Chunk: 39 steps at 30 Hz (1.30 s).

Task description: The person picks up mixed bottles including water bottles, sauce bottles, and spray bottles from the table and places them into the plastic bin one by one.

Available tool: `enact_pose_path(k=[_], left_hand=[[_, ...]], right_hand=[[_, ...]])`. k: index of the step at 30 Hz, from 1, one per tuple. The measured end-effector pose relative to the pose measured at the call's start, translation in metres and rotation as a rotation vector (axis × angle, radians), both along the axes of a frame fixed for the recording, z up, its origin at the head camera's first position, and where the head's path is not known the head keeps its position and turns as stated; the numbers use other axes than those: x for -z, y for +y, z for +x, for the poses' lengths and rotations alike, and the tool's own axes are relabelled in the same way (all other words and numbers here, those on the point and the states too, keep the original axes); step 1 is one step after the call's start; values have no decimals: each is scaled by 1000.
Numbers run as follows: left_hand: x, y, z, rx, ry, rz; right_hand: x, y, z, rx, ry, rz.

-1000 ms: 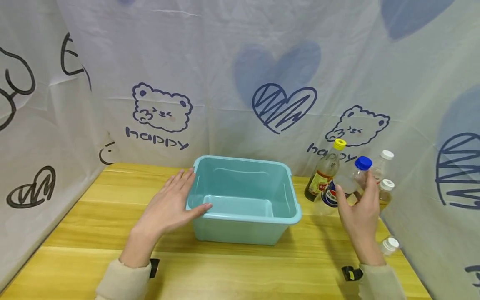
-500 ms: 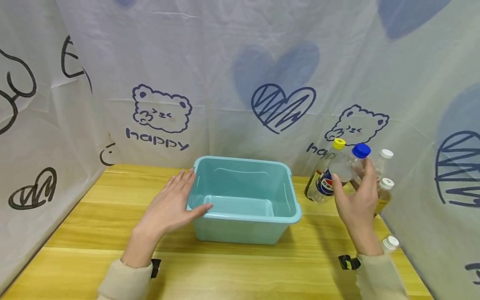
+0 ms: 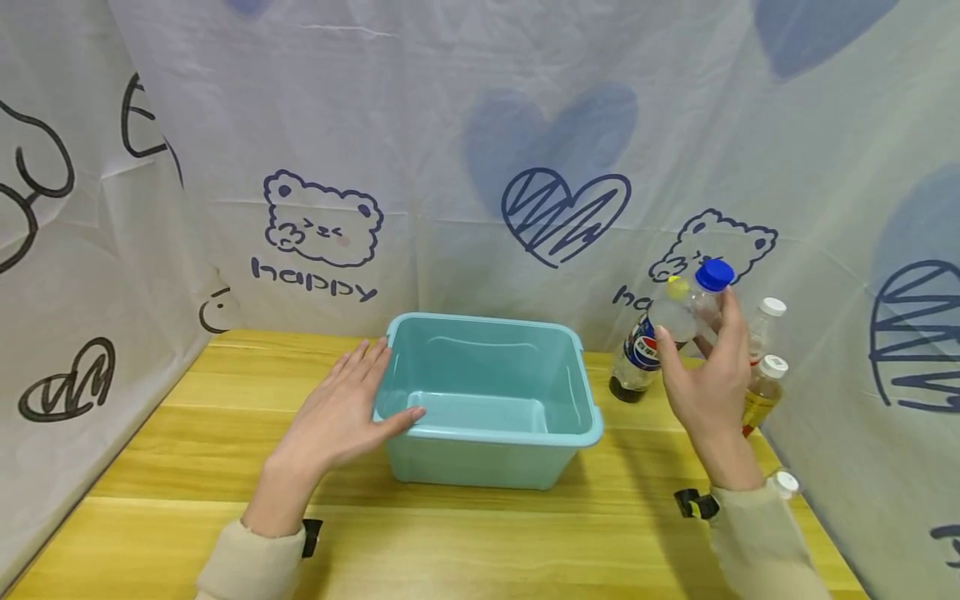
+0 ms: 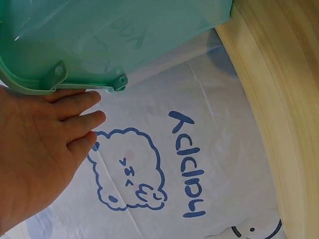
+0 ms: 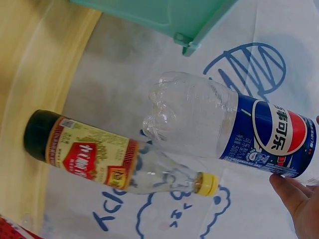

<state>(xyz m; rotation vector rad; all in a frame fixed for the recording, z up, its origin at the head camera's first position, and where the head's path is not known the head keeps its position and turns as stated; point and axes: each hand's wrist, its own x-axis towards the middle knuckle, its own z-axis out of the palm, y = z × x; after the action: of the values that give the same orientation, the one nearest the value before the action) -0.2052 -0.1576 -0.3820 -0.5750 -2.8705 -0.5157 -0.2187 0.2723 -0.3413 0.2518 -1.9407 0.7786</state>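
With fingers and thumb curled round its upper part, gripping the blue-capped bottle [image 5: 249, 129] in the right hand [image 3: 708, 383], at the right of the frame. Raised higher than a second ago, tilted, base off the table [image 3: 510, 542], in front of the yellow-capped bottle [image 5: 94, 154]. Unchanged at centre-left: left hand [image 3: 337, 408] resting against the left rim of the tub [image 3: 480, 462], fingers straight. Apparently past the pick-up, but not yet over the tub.

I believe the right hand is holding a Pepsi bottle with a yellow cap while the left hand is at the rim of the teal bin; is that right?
Not quite: the head view shows the Pepsi bottle held by the right hand has a blue cap, not a yellow one. The rest stands.
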Motion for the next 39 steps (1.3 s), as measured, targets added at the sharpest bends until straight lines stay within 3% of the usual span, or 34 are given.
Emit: enact_pose_path(k=[10,24,39], left_hand=[[0,-1,1,-2,-7,-6],[-1,-1,0,0,-6,-6],[-1,0,0,-2,-7,-9]], right_hand=[[-22,-12,-11,-53,65,82],[-48,-39,-27,-128,39,101],[-65,-73,-49,-300,22,260]])
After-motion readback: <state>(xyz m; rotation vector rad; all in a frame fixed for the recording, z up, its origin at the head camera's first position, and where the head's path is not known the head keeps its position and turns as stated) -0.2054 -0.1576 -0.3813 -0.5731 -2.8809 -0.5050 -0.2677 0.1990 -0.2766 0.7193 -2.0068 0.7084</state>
